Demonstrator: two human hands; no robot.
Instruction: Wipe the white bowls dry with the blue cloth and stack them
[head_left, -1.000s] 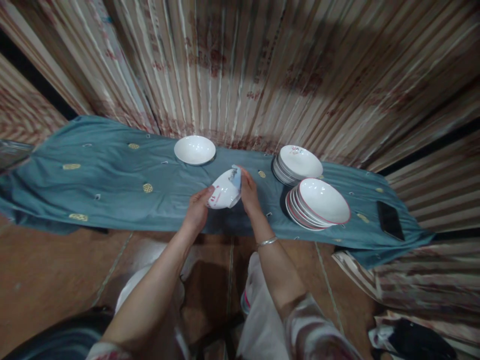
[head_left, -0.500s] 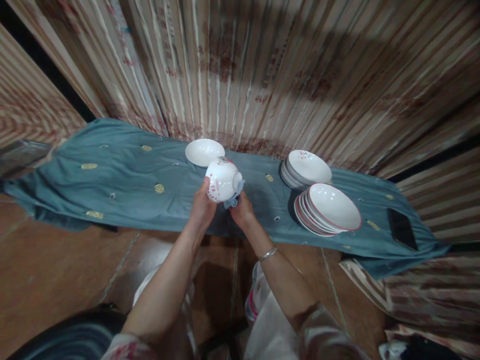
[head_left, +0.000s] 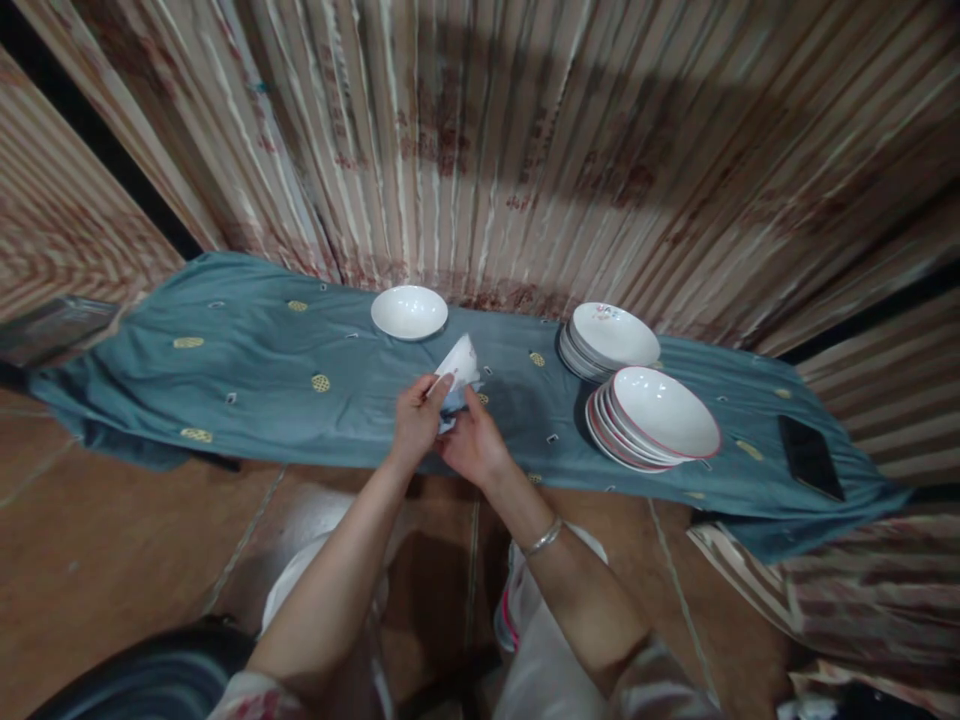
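Above the front middle of the cloth-covered table, a small white bowl (head_left: 459, 358) is tilted on its side. My left hand (head_left: 417, 418) grips its near rim, with the thumb on the bowl. My right hand (head_left: 478, 440) is closed around a light-blue cloth (head_left: 453, 400) pressed against the bowl's lower side; its fingers are partly hidden. Behind the hands, a single white shallow bowl (head_left: 409, 312) stands upright on the table. Over to the right are a stack of white bowls (head_left: 615, 335) and a nearer, tilted stack of red-rimmed bowls (head_left: 664, 415).
A teal patterned tablecloth (head_left: 262, 350) covers the long, narrow table. Near its right end lies a black phone (head_left: 810, 456). A striped curtain (head_left: 480, 150) hangs right behind the table. A dark round object (head_left: 142, 680) sits low at the left.
The small bowl has turned from showing its rounded outside and foot to lying edge-on. Both hands have shifted slightly lower, and the right hand's palm has turned upward with the cloth.
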